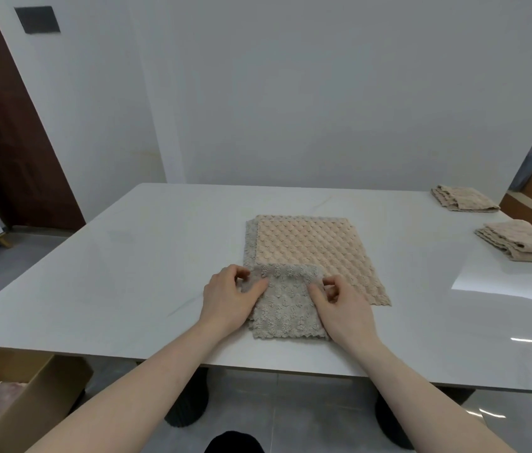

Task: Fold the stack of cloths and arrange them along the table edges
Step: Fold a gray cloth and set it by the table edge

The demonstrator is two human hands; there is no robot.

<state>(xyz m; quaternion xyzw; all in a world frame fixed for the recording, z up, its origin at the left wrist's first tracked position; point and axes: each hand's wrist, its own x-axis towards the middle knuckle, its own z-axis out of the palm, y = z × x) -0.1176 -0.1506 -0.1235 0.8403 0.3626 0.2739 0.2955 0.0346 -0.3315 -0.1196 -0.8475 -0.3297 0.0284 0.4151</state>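
White table (134, 256), glossy top, set against a pale wall; used here as the landmark.

Near the table's front edge, about mid-width: a grey-beige textured cloth (286, 308), folded over on itself, its fold line on the far side and its scalloped raw edge nearest the person. It lies partly on top of a stack of flat cloths (310, 250) that spreads toward the table's centre. Top of that stack is a peach cloth with a raised bubble pattern; a grey edge of another cloth shows along the stack's left side.

Left hand (230, 295) rests on the left side of the grey-beige cloth, thumb and curled fingers pinching its folded edge. Right hand (339, 304) sits on the cloth's right side, thumb laid on top and fingers curled in at the fold corner, pinching the fabric there. Both forearms are bare and reach in over the table's front edge.

Along the table's right edge: two folded beige cloths, one at the far corner (464, 199), one nearer (526, 245), well apart from each other and from the stack.

Below the table's front left corner, on the floor: an open cardboard box (32, 400) holding crumpled clear plastic with red marks. Left of the table, a dark brown door (6, 132). Beyond the right edge, part of another person, blurred.
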